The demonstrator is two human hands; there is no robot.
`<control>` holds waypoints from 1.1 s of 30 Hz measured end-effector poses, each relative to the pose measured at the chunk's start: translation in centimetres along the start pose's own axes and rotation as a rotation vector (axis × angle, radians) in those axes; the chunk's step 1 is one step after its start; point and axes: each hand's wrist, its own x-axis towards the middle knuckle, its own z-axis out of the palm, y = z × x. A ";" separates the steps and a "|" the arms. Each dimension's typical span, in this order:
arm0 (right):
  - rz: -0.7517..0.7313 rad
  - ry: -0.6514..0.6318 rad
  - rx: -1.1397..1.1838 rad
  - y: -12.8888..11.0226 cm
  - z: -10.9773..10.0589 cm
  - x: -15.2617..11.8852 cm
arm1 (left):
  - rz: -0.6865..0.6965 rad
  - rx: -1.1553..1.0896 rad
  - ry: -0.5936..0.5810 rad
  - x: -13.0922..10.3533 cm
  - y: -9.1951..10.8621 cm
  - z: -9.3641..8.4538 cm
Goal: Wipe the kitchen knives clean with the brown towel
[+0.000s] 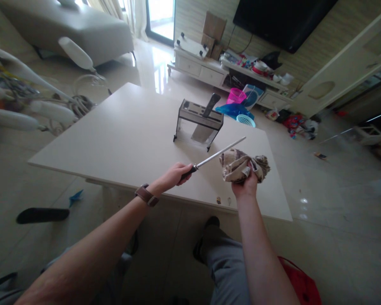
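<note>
My left hand is closed round the black handle of a honing steel. The rod slants up to the right above the white table, its tip near the cloth. In my right hand is a bunched, patterned beige and brown cloth, gripped from below. Beyond the steel stands a knife block with clear sides and a dark frame. One cleaver sits in it, black handle up, its broad blade showing through the side.
Two small objects lie near the table's front edge. Past the far edge are a blue plastic bag, a light blue basket and a pink basket. A red bag is on the floor at my right.
</note>
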 end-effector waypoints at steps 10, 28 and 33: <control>0.048 -0.240 -0.165 5.0 5.2 -5.8 | -0.016 -0.165 -0.005 1.1 -1.0 2.2; -0.081 -0.017 -0.097 4.3 3.1 -2.8 | -0.018 0.100 -0.110 0.1 0.2 1.4; -0.074 -0.006 -0.053 2.4 0.9 -0.2 | -0.019 0.224 -0.117 -0.1 0.3 0.1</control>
